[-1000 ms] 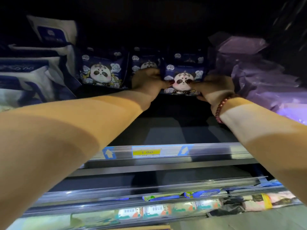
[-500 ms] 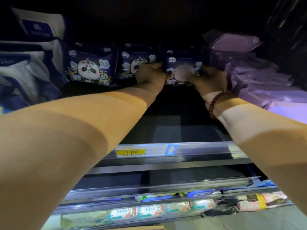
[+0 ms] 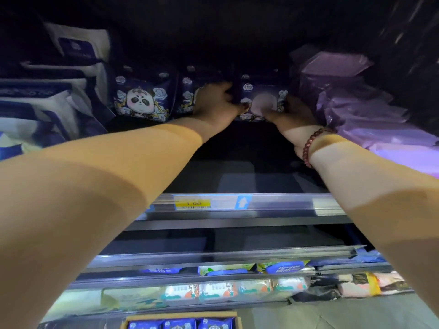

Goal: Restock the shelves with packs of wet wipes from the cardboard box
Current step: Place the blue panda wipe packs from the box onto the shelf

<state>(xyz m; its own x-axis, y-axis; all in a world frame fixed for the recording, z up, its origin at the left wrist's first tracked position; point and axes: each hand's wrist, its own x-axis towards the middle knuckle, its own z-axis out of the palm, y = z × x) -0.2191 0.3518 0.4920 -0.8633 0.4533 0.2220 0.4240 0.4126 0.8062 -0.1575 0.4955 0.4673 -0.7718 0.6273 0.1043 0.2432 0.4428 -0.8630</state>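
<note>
Wipes pack (image 3: 261, 100), navy, cloud motifs, upright

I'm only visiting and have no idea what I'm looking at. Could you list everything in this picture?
Held panda pack: one, dark blue, back of the shelf.
Other panda packs: two showing, dark blue, to its left.
Large packs: several, white and blue, far left.
Purple packs: several, far right.
Price tag: one, yellow, shelf edge.
Arrow marker: one, blue, beside the tag.
Small packs: many, mixed colours, lower shelves.
Cardboard box: one, brown, bottom edge.
Boxed packs: three showing, blue, inside the box.
Bracelet: one, dark red beads, right wrist.
Left hand: grips the held pack's left side.
Right hand: grips its right side.
</note>
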